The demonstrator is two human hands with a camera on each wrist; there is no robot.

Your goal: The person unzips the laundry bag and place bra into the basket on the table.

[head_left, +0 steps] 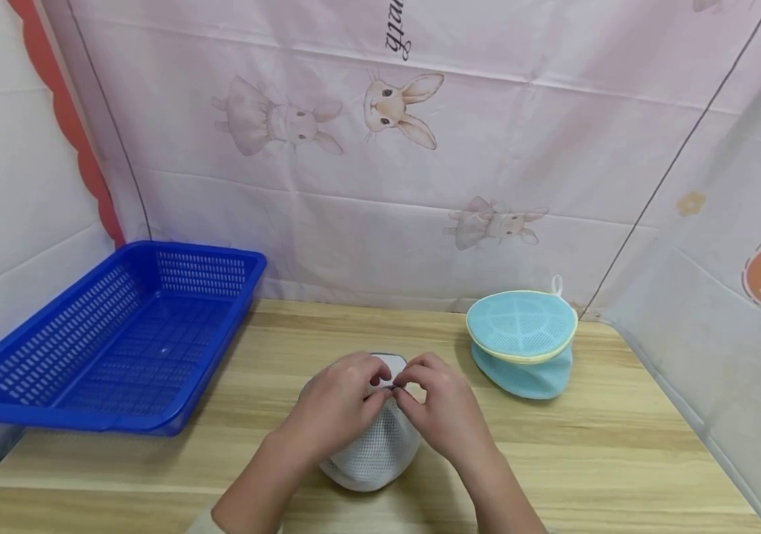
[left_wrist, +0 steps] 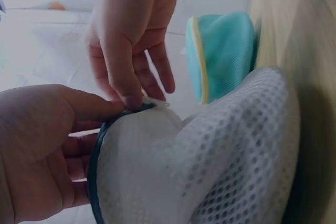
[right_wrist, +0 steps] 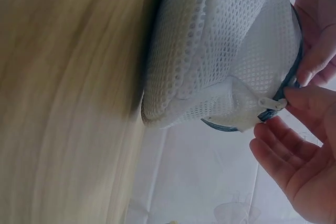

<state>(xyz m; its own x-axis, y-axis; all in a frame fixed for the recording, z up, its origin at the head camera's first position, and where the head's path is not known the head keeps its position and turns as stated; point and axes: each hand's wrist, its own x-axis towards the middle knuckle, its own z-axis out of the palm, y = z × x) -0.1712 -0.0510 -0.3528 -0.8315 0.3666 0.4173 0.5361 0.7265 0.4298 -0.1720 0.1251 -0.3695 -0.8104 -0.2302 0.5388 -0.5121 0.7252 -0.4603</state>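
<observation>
A white mesh laundry bag [head_left: 370, 452] with dark trim stands on the wooden table in front of me. At its top edge, my left hand [head_left: 337, 408] pinches the dark trim [left_wrist: 93, 182] between thumb and fingers. Close beside it, my right hand [head_left: 447, 411] pinches the same edge near the zipper, thumb against fingertips. A pale zipper pull [right_wrist: 269, 103] shows by the right thumb in the right wrist view. The bag's coarse mesh sides bulge and fold below the hands.
A turquoise mesh bag [head_left: 521, 326] with yellow trim and a white loop sits at the back right of the wooden table [head_left: 621, 445]. On the left is a blue plastic basket [head_left: 147, 356]. Printed cloth walls [head_left: 354, 237] enclose the table's back and sides.
</observation>
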